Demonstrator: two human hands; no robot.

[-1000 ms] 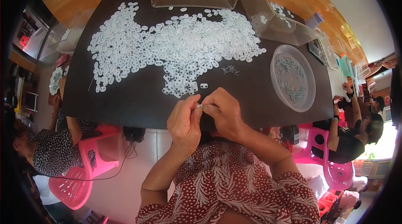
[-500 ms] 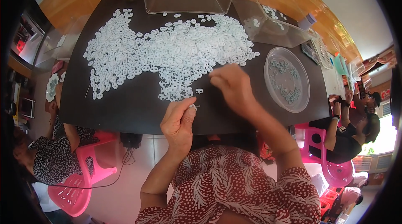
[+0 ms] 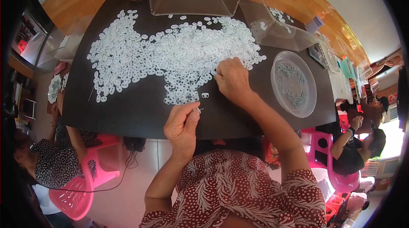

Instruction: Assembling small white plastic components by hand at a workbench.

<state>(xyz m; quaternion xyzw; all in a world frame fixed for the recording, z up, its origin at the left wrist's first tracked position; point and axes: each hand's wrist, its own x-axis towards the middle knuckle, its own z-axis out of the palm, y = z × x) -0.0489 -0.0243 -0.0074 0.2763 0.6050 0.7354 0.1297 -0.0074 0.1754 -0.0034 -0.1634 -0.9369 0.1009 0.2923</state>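
left hand (image 3: pixel 182 126), frame centre, raised over worktop (image 3: pixel 140 113) edge, grip pinching small clear piece (image 3: pixel 197 110) | right hand (image 3: pixel 232 79) stretched forward, fingertips pinching white ring (image 3: pixel 214 73) at pile (image 3: pixel 170 62) edge

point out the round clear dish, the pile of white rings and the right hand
round clear dish (image 3: pixel 307 67): head view, bare right rim
pile of white rings (image 3: pixel 170 57): head view, middle of the heap
right hand (image 3: pixel 233 79): head view, back of the hand
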